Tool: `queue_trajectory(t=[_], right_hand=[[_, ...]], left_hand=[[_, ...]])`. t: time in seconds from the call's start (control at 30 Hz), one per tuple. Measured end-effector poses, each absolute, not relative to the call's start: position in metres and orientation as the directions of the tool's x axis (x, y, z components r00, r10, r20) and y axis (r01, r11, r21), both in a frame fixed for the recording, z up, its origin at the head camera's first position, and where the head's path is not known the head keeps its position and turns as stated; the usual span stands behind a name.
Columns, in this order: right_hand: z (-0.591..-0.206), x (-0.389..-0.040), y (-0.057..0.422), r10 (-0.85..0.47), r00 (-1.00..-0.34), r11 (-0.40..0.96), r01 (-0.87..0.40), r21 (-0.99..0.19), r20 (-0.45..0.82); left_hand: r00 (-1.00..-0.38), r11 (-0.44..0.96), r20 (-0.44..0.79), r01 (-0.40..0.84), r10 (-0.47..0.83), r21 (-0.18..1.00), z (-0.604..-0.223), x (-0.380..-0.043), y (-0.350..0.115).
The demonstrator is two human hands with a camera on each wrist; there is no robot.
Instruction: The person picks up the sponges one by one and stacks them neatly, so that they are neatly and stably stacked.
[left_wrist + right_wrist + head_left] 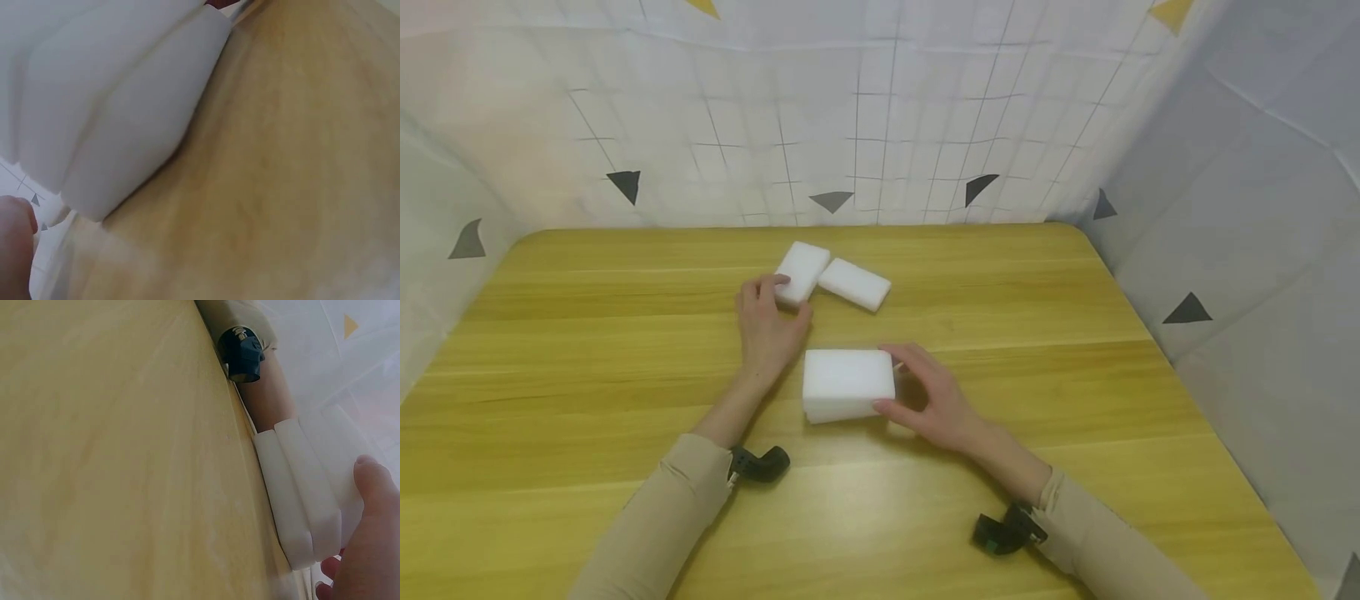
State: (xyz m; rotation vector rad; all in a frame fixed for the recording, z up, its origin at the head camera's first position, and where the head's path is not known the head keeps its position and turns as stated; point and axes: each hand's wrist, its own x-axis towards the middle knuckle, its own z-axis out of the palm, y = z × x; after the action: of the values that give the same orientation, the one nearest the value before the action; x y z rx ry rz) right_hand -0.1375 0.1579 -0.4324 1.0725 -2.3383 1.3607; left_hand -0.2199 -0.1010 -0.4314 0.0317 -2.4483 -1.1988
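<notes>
Stacked white blocks point(848, 379) are clamped by the right grip point(934, 402); a loose block point(805, 265) is touched by the left grip point(771, 327), closure unclear.

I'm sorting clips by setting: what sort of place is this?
Probably a makeshift recording booth: a wood-grain table with pale patterned sheeting behind and on both sides, and a dark device worn at each wrist.

It looks like a curtained booth: white sheeting point(820, 108) (printed with triangles point(627, 184)) fills the upper frame, behind a wood-grain table point(1060, 392)
</notes>
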Motion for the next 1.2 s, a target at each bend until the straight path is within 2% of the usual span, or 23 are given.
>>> queue_trajectory(t=[0.4, 0.7, 1.03, 1.2], right_hand=[[-0.432, -0.137, 0.158, -0.478, -0.709, 0.307, -0.688, -0.657, 0.519], [-0.431, -0.137, 0.16, -0.478, -0.709, 0.314, -0.689, -0.653, 0.518], [-0.435, -0.137, 0.157, -0.478, -0.685, 0.301, -0.715, -0.631, 0.549], [-0.435, -0.137, 0.157, -0.466, -0.697, 0.307, -0.705, -0.64, 0.545]], left_hand=[[-0.863, 0.578, 0.459, 0.27, -0.209, 0.77, -0.431, -0.22, -0.1], [-0.932, 0.585, 0.357, 0.254, -0.065, 0.77, -0.433, -0.222, -0.097], [-0.932, 0.57, 0.358, 0.266, -0.052, 0.778, -0.433, -0.206, -0.107], [-0.918, 0.582, 0.397, 0.307, -0.029, 0.753, -0.439, -0.196, -0.117]])
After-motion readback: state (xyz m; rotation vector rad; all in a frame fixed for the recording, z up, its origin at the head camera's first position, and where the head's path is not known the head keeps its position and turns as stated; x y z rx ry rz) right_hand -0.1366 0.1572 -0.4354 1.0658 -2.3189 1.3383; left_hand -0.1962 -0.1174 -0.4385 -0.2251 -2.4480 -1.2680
